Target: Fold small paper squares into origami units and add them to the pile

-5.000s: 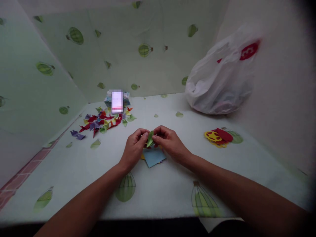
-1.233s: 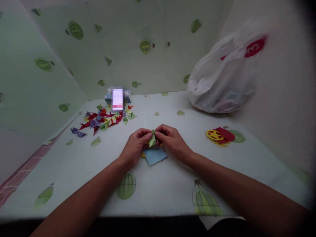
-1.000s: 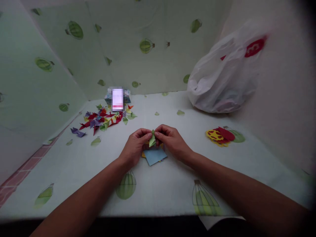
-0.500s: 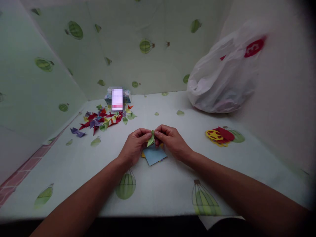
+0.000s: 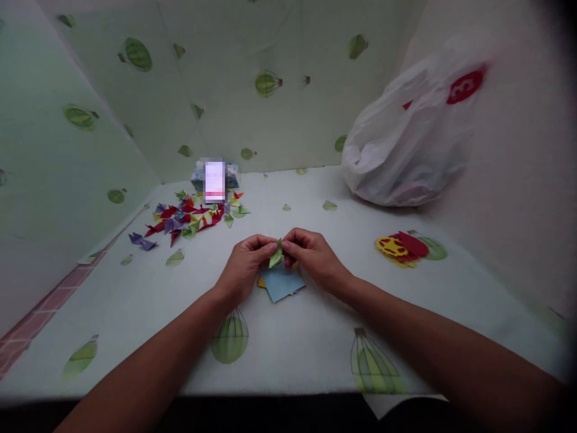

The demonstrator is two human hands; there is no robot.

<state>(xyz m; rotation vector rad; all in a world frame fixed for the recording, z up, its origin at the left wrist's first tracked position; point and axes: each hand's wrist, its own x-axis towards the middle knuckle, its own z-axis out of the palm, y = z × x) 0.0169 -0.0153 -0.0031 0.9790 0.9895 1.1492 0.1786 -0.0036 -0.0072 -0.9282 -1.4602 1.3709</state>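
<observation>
Near the middle of the table, just above a light-blue sheet (image 5: 285, 287), I am holding a small folded green paper (image 5: 275, 257). Its long axis is slanting: the lower tip is pointing toward me and a little to my left, while the narrow upper end is pointing away, slightly right. My left hand (image 5: 246, 264) is pinching its left side between thumb and forefinger; my right hand (image 5: 313, 258) is gripping near the top the same way, both pinches narrow. My fingertips are hiding part of the upper end. Yellow paper (image 5: 261, 282) is peeking out from under the blue sheet. Farther off to the left, a pile of colourful folded papers (image 5: 174, 226) is lying before a glowing, pixelated screen (image 5: 215, 179). To the right, yellow cut-outs (image 5: 391, 246) and a red piece (image 5: 415, 245) are overlapping; behind them a white plastic bag (image 5: 406, 150) is slumping.
</observation>
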